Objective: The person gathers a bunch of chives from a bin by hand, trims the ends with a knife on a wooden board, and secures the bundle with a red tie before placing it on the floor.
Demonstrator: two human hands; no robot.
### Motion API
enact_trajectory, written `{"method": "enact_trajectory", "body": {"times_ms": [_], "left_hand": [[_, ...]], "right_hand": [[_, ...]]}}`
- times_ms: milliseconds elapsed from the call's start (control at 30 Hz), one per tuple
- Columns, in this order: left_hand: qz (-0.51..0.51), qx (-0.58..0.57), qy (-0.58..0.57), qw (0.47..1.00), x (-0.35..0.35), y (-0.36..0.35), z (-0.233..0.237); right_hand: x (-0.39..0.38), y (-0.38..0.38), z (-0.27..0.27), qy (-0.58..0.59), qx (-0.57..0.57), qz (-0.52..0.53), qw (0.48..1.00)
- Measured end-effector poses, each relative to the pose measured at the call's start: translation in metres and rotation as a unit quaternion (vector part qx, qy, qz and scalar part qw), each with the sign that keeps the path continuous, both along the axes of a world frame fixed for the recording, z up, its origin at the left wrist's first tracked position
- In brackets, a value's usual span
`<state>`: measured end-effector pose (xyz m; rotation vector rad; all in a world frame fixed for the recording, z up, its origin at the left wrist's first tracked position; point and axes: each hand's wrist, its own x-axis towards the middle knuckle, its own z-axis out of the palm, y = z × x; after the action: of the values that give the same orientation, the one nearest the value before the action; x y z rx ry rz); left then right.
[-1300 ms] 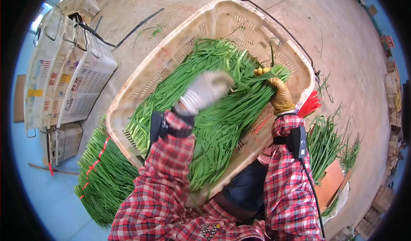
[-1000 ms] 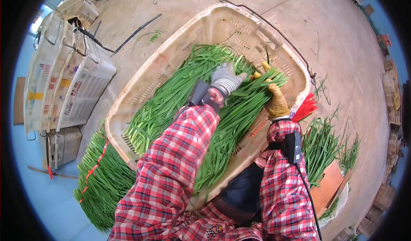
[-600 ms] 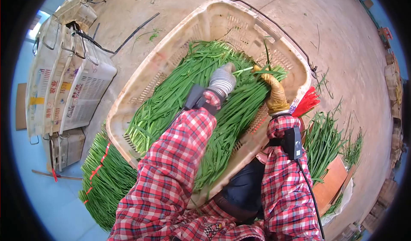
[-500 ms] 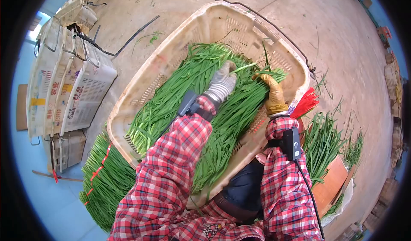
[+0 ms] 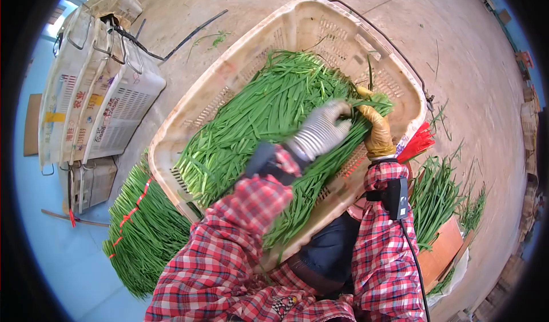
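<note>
Head view, outward from the left hand (image 5: 323, 130) in its grey-and-white striped knit glove: slightly blurred, with fingers bent towards three o'clock over green leaves; impossible to tell whether apart, together or closed on a leaf. At three o'clock from it, just beside, the right hand (image 5: 377, 130) in a yellow rubber-like glove, clamped around the end of a bunch of long, flat green leaves (image 5: 382, 103). Bunch end at about two o'clock from the left hand, nearer to the right; long axis from one o'clock down to seven, passing under the left hand.

From the left hand towards ten o'clock, a broad heap of loose green leaves (image 5: 251, 110), lying in the same cream perforated plastic basket (image 5: 300, 27). Beyond the basket, at three o'clock from the right hand, a tuft of bright red strips (image 5: 418, 142); at eight o'clock, a thick green sheaf with red ties (image 5: 148, 230); towards nine, white plastic crates with wire handles (image 5: 123, 116).
</note>
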<state>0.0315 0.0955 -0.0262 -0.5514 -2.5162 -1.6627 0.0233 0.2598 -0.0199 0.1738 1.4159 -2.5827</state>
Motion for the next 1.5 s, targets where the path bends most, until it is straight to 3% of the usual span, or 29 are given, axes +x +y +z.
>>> {"method": "enact_trajectory", "body": {"times_ms": [33, 67, 100, 133, 167, 267, 433, 533, 567, 600, 667, 800, 867, 933, 967, 1067, 1100, 1200, 1267, 1333, 1367, 1433, 1467, 1500], "left_hand": [[0.037, -0.028, 0.144, 0.988, -0.014, -0.02, 0.007], [0.089, 0.058, -0.038, 0.994, -0.027, -0.043, 0.016], [0.185, 0.049, -0.144, 0.971, -0.044, -0.064, 0.024], [0.226, -0.212, -0.052, 0.949, -0.063, -0.088, 0.01], [0.222, -0.287, -0.12, 0.924, -0.082, -0.107, -0.02], [0.173, -0.464, -0.267, 0.827, -0.086, -0.11, -0.028], [0.097, -0.444, -0.378, 0.807, -0.089, -0.108, -0.04], [0.248, -0.48, -0.145, 0.829, -0.082, -0.085, -0.016], [0.193, -0.441, -0.071, 0.874, -0.08, -0.075, -0.002], [0.109, -0.374, -0.025, 0.921, -0.093, -0.069, -0.025], [0.051, -0.339, -0.196, 0.919, -0.1, -0.033, -0.022], [0.053, -0.386, -0.205, 0.898, -0.123, -0.007, -0.084], [0.013, -0.434, -0.232, 0.87, -0.134, -0.002, -0.096], [0.041, -0.458, -0.241, 0.855, -0.133, 0.002, -0.088], [0.061, -0.452, -0.211, 0.865, -0.134, -0.001, -0.082], [-0.041, -0.568, -0.122, 0.813, -0.167, -0.004, -0.038], [-0.033, -0.546, -0.038, 0.836, -0.195, -0.003, -0.022], [0.03, -0.418, 0.052, 0.907, -0.214, 0.026, 0.139], [-0.002, -0.198, 0.045, 0.979, -0.233, 0.034, 0.204], [-0.035, 0.032, 0.037, 0.998, -0.248, 0.031, 0.238], [-0.01, -0.029, 0.069, 0.997, -0.248, 0.018, 0.228], [0.014, -0.329, 0.127, 0.936, -0.224, -0.027, 0.168], [-0.025, -0.515, 0.005, 0.857, -0.206, -0.038, 0.14], [-0.012, -0.475, -0.076, 0.877, -0.179, -0.059, 0.09]], "right_hand": [[0.006, 0.001, 0.001, -0.016, 0.011, -0.018, 1.0], [0.014, 0.003, 0.003, -0.029, 0.021, -0.037, 0.999], [0.027, 0.0, 0.013, -0.018, 0.072, -0.062, 0.995], [0.045, 0.0, 0.026, -0.021, 0.069, -0.071, 0.995], [0.064, 0.0, 0.038, -0.027, 0.065, -0.079, 0.994], [0.099, 0.003, 0.046, -0.017, 0.02, -0.103, 0.994], [0.099, 0.003, 0.036, 0.012, 0.057, -0.12, 0.991], [0.095, 0.002, 0.028, 0.018, 0.098, -0.103, 0.99], [0.095, 0.002, 0.029, 0.011, 0.078, -0.08, 0.994], [0.097, -0.001, 0.032, 0.012, 0.091, -0.084, 0.992], [0.097, -0.011, 0.038, 0.017, 0.121, -0.094, 0.988], [0.104, -0.012, 0.025, 0.065, 0.189, -0.072, 0.977], [0.105, -0.01, 0.014, 0.074, 0.207, -0.068, 0.973], [0.106, -0.011, 0.02, 0.063, 0.183, -0.084, 0.978], [0.104, -0.012, 0.02, 0.063, 0.175, -0.081, 0.979], [0.105, -0.014, 0.02, 0.061, 0.174, -0.078, 0.98], [0.104, -0.015, 0.02, 0.061, 0.173, -0.077, 0.98], [0.104, -0.015, 0.02, 0.06, 0.188, -0.082, 0.977], [0.102, -0.015, 0.023, 0.065, 0.2, -0.091, 0.974], [0.103, -0.015, 0.027, 0.071, 0.207, -0.102, 0.971], [0.103, -0.015, 0.027, 0.069, 0.205, -0.1, 0.971], [0.102, -0.014, 0.024, 0.08, 0.22, -0.095, 0.968], [0.102, -0.015, 0.024, 0.082, 0.227, -0.097, 0.966], [0.104, -0.016, 0.024, 0.078, 0.215, -0.096, 0.969]]}}
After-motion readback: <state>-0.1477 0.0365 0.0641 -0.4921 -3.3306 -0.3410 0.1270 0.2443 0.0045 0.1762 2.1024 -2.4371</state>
